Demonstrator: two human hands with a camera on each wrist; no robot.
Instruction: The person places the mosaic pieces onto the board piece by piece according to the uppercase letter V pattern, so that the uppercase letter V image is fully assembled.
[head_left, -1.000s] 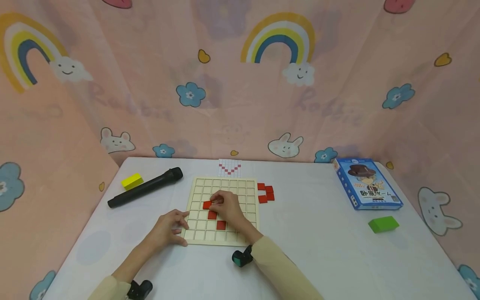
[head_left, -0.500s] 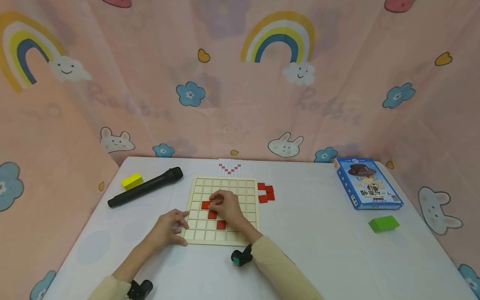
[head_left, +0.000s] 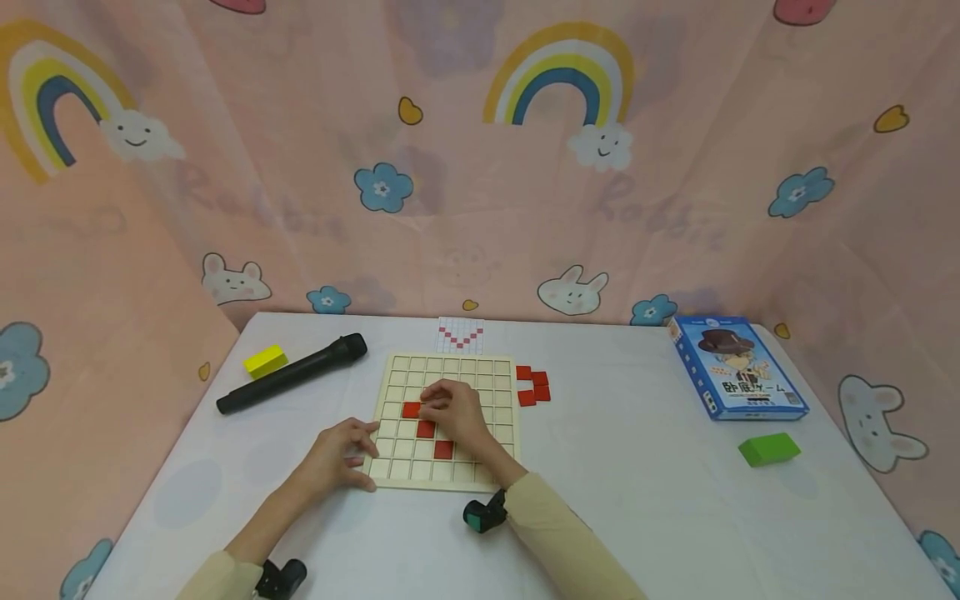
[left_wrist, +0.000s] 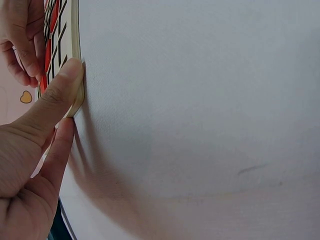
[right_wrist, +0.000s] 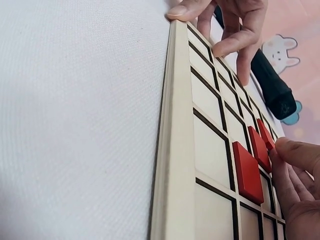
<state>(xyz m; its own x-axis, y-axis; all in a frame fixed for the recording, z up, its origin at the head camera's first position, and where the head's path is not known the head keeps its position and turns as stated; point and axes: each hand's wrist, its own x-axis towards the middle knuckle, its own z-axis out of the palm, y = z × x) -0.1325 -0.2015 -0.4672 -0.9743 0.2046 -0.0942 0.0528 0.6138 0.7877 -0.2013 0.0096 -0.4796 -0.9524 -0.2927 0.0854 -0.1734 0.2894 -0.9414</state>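
A cream grid board (head_left: 408, 472) lies on the white table with three red tiles in a diagonal. My right hand (head_left: 459, 415) has its thumb and index finger at the right edge of the far-left red tile (head_left: 410, 409); they seem to pinch it, though the fingers partly hide the contact. The middle tile (head_left: 425, 429) and the nearest tile (head_left: 443, 450) sit in their squares. My left hand (head_left: 339, 457) rests against the board's left edge, fingers spread, thumb (left_wrist: 70, 75) on the near-left corner.
Several loose red tiles (head_left: 542, 392) lie right of the board. Behind it is a paper pattern card (head_left: 461, 336). A black microphone (head_left: 292, 375) and a yellow block (head_left: 265, 362) lie at left. At right are a blue box (head_left: 738, 367) and a green block (head_left: 769, 449).
The far-left red tile has shifted slightly left and now sits squarely in its square. My right hand has stayed almost in place; my left hand has not moved.
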